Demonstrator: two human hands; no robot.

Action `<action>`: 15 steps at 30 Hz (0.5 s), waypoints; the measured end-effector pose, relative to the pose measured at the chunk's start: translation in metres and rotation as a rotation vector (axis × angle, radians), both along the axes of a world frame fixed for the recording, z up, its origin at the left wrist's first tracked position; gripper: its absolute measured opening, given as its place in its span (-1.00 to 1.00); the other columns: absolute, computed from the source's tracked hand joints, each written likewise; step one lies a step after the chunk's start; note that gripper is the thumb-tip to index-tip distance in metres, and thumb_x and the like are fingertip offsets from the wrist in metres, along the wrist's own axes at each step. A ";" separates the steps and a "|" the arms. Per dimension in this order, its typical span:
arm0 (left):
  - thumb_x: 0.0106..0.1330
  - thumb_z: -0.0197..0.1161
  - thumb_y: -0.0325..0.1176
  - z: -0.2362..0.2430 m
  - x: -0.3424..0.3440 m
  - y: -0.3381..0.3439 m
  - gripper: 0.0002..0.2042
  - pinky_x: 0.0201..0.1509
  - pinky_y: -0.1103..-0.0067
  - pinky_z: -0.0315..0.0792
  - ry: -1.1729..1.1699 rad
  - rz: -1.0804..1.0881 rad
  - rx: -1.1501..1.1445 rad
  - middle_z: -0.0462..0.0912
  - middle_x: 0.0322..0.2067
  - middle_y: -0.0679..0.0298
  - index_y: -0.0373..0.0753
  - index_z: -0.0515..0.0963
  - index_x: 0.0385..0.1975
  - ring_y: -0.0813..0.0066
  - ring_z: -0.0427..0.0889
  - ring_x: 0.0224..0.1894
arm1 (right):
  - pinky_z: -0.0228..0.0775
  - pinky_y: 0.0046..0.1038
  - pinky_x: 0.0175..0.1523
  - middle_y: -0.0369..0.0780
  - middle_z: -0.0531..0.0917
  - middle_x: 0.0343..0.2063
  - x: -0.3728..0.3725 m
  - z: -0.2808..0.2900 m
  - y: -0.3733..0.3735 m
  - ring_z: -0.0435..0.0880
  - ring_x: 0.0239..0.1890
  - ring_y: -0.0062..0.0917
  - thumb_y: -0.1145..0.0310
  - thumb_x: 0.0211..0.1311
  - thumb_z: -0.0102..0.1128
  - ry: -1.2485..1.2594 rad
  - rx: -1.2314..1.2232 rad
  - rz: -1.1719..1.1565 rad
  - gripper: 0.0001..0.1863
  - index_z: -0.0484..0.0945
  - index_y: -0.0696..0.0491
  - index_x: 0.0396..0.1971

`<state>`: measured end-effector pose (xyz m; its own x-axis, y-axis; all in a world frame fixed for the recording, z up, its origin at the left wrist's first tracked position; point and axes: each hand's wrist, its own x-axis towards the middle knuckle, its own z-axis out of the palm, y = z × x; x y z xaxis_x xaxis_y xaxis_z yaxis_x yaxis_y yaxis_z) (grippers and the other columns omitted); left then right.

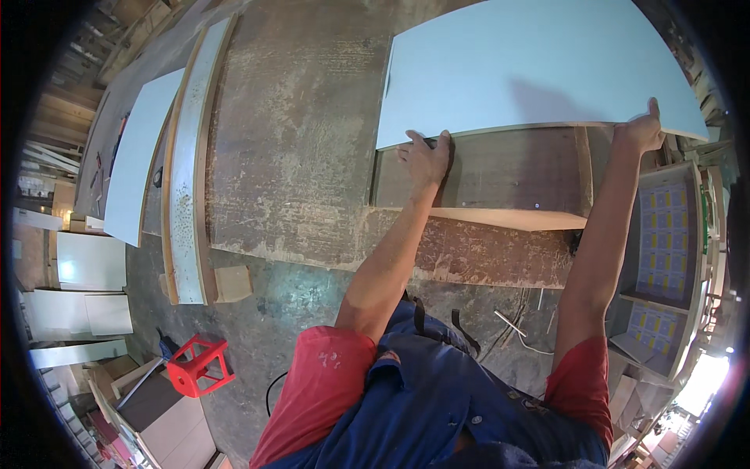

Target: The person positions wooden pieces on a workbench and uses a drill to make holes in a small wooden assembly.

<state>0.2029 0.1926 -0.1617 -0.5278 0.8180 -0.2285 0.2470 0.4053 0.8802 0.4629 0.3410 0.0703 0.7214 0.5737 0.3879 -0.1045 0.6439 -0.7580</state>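
Observation:
A large white panel (539, 62) lies over a brown wooden box-like frame (500, 172) on the worktable, its near edge jutting toward me. My right hand (642, 131) grips that edge near the right corner, thumb on top and fingers underneath. Near the left corner, my left hand (424, 160) is closed at the same edge, with thumb and forefinger tips against it. Something dark shows between those two fingertips, too small to make out. Part of the frame is hidden beneath the panel.
Left of me, a long narrow board (186, 172) with raised edges crosses the worn brown tabletop (297, 141), beside another white panel (143, 156). A red plastic stool (199, 366) stands on the floor. A shelf-like case with papers (662, 234) stands at the right.

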 end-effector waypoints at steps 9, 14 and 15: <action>0.31 0.08 -0.02 0.013 0.013 0.001 -0.18 0.45 -0.01 -0.21 -0.045 0.068 0.089 0.37 0.04 -0.55 -0.67 0.01 0.29 -0.60 -0.10 0.35 | 0.68 -0.22 -0.06 -0.02 0.51 0.01 -0.009 0.006 -0.005 0.64 -0.05 -0.20 0.66 0.20 0.11 0.047 -0.046 -0.007 -0.59 0.38 0.30 0.07; 0.35 0.06 -0.07 0.004 0.010 0.015 -0.20 0.46 -0.02 -0.22 -0.079 0.039 0.152 0.37 0.05 -0.55 -0.68 -0.04 0.31 -0.63 -0.09 0.34 | 0.69 -0.19 -0.06 0.00 0.50 -0.01 0.004 0.000 0.023 0.66 -0.11 -0.20 0.65 0.19 0.13 0.004 0.002 -0.014 -0.58 0.35 0.30 0.07; 0.35 0.07 -0.08 0.007 0.010 0.017 -0.20 0.46 -0.02 -0.21 -0.096 0.023 0.163 0.37 0.05 -0.55 -0.68 -0.05 0.31 -0.63 -0.09 0.34 | 0.69 -0.19 -0.06 0.00 0.50 -0.01 0.003 0.000 0.025 0.66 -0.11 -0.20 0.65 0.19 0.13 0.000 0.000 -0.013 -0.58 0.35 0.30 0.07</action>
<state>0.2128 0.2097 -0.1547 -0.5286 0.8366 -0.1439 0.1509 0.2594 0.9539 0.4660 0.3659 0.0703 0.7291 0.5639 0.3879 -0.0958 0.6452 -0.7580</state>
